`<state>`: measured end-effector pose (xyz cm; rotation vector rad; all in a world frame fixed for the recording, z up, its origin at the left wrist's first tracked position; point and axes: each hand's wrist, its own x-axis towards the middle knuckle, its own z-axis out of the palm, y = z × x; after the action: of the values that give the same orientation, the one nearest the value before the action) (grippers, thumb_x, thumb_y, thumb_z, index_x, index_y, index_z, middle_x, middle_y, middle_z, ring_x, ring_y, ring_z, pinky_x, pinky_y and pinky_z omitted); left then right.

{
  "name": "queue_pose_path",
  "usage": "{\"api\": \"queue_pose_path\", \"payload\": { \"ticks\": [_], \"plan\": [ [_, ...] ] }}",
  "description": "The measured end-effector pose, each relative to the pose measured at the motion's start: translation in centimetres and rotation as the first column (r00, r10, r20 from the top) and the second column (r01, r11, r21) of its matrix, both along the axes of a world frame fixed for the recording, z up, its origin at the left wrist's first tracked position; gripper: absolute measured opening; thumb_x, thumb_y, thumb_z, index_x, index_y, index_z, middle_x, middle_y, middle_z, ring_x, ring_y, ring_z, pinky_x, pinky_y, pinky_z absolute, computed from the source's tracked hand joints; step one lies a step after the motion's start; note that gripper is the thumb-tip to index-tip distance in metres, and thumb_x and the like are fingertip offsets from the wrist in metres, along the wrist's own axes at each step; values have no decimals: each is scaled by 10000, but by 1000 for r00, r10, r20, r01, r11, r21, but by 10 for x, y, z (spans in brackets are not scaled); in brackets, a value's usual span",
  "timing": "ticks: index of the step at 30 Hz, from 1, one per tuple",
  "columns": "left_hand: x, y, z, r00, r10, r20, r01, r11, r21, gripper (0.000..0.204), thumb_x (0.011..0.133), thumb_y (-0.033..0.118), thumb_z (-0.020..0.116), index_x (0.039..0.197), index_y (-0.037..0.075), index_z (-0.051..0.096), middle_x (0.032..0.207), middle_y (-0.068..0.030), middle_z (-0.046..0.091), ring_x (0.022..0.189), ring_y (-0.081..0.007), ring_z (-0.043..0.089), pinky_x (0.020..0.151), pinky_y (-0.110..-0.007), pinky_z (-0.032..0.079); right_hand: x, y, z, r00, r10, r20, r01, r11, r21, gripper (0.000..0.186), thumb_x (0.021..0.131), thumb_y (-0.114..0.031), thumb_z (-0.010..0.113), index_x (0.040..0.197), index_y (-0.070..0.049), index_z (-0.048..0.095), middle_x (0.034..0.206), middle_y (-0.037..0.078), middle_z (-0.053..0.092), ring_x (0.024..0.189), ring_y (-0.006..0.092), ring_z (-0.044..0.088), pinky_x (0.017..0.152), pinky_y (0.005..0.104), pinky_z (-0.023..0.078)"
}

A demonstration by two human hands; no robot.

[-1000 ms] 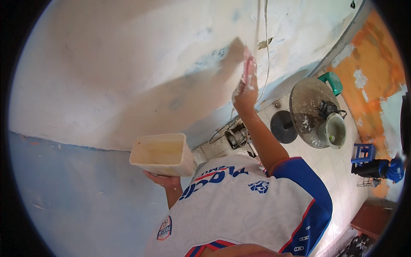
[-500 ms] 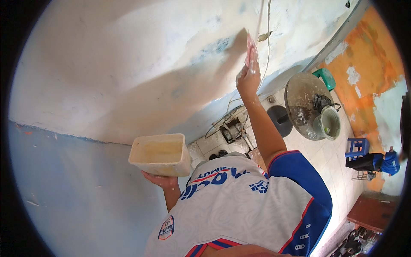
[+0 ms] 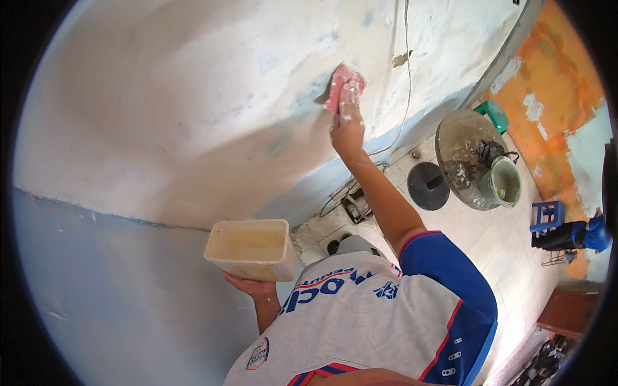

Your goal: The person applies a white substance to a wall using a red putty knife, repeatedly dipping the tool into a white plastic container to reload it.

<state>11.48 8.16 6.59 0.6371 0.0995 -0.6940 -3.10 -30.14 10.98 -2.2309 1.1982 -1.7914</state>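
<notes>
My right hand [image 3: 348,122], spotted with white, reaches up and presses a flat pink piece [image 3: 338,82] against the wall [image 3: 212,90]. White smears cover the pink piece, and I cannot tell exactly what kind of thing it is. Around it the wall is patchy cream and white with blue showing through. At the lower left, my left hand [image 3: 254,286] supports a rectangular off-white plastic tub [image 3: 254,269] from beneath. The tub is tilted so that its inside shows, with a pale yellowish coating on the bottom. Most of the left fingers are hidden under it.
A cable [image 3: 408,71] hangs down the wall. On the tiled floor are a round table [image 3: 454,141] bearing a bucket [image 3: 502,183] and a black bag, a dark round stool [image 3: 427,186] and a green stool [image 3: 494,116]. Another person [image 3: 579,236] is at far right beside a blue stool [image 3: 547,217].
My right hand has moved left and slightly down, and the pink piece now lies flatter against the wall. The tub in my left hand appears a little lower and further right.
</notes>
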Motion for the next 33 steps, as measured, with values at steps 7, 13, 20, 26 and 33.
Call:
{"api": "queue_pose_path", "payload": {
  "ticks": [7,13,20,26,33],
  "plan": [
    [5,7,-14,999,-33,2,32,999,16,755,1011,697,435,1589,212,396,1616,-47,417,1473,-318,422,1209,-552,378,10,35,-39,980,190,-58,-187,981,45,616,903,82,532,1513,88,446,1535,340,456,1485,491,385,1218,531,371],
    [4,9,-21,998,-63,-3,62,997,-36,746,1009,697,422,1587,226,400,1611,-43,424,1469,-307,427,1201,-543,386,-25,57,-27,999,19,-33,-22,996,-90,520,1064,-8,390,1576,79,364,1608,289,411,1476,442,433,1193,491,418],
    [3,6,-23,998,-44,-51,46,998,34,745,1009,697,416,1590,231,402,1618,-47,423,1480,-314,418,1209,-540,374,34,15,-13,999,45,12,-45,998,-48,585,957,102,471,1539,105,402,1544,342,457,1459,489,431,1210,499,385],
    [1,6,-20,996,-60,59,63,997,-40,738,1013,688,415,1586,223,409,1607,-54,437,1473,-314,427,1203,-532,386,16,118,-68,953,302,15,-301,946,121,502,1012,70,423,1508,151,421,1589,322,416,1492,444,406,1239,481,353],
    [9,15,-49,998,-67,-20,67,998,11,771,984,707,469,1588,230,415,1611,-64,443,1464,-341,438,1203,-573,375,28,24,18,1000,16,-17,-16,1000,10,595,988,84,431,1556,177,280,1628,373,291,1530,517,281,1282,533,231]
  ]
}}
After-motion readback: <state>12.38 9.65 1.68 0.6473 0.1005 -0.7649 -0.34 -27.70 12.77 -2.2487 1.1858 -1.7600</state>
